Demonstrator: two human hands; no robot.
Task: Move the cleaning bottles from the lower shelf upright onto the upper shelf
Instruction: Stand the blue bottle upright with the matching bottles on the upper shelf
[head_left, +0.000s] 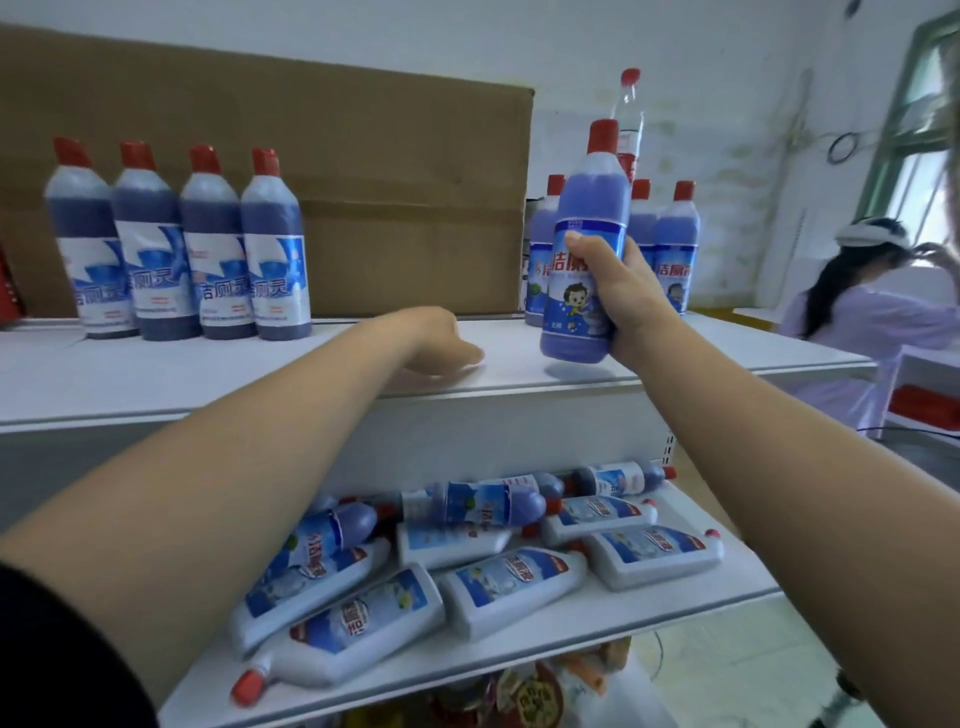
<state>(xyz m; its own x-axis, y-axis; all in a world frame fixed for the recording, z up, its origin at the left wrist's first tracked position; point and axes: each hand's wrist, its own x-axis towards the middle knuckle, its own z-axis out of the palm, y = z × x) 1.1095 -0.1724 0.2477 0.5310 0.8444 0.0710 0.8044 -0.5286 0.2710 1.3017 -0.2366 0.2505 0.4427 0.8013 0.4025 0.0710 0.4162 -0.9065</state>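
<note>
My right hand (618, 296) grips a blue cleaning bottle (584, 228) with a red cap, upright and just above the upper shelf (208, 374). My left hand (441, 340) rests on that shelf's surface, fingers curled loosely, holding nothing. Several dark blue bottles (179, 244) stand upright at the shelf's left. A few lighter blue bottles (670, 249) stand behind the held one at the right. On the lower shelf (519, 660) several white and blue bottles (498, 577) lie on their sides in a pile.
A large cardboard box (395, 208) stands at the back of the upper shelf, between the two bottle groups. A tall clear bottle (629, 119) rises behind the right group. A person in a pale coat (872, 322) stands at the far right by a window.
</note>
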